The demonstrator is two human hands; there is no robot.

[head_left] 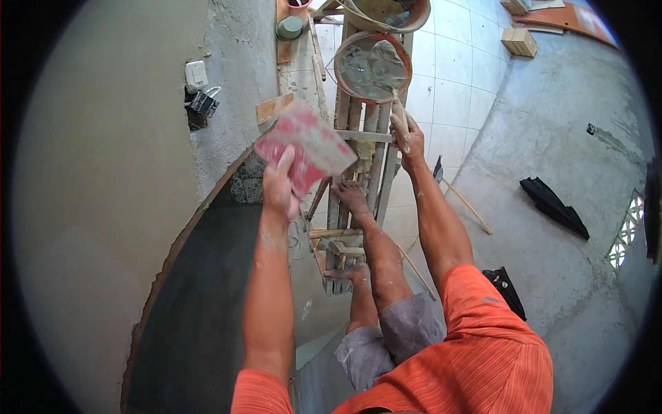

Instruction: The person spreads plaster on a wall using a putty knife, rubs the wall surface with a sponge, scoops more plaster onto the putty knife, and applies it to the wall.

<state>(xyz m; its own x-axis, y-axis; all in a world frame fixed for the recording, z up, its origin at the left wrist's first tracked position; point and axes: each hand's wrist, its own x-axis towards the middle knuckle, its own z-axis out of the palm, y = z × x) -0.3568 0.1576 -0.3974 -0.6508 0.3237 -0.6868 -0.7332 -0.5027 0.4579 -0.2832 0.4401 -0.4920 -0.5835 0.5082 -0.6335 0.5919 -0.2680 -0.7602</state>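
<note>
My left hand grips a flat pink-red board from its near side, with the thumb on top. Grey-white plaster smears cover much of this board, and its outline is slightly blurred. Out in front, my right hand is closed round the pale handle of a trowel. The trowel reaches over the rim of an orange-brown bucket, and its blade is hidden by or coated in wet grey plaster. Below the board, my bare feet rest on a narrow wooden scaffold.
Behind the first bucket stands a second bucket with grey mix. On the left, a wall carries a white socket and a dangling black fitting. Lower down on the right are a floor, a dark cloth and a stick.
</note>
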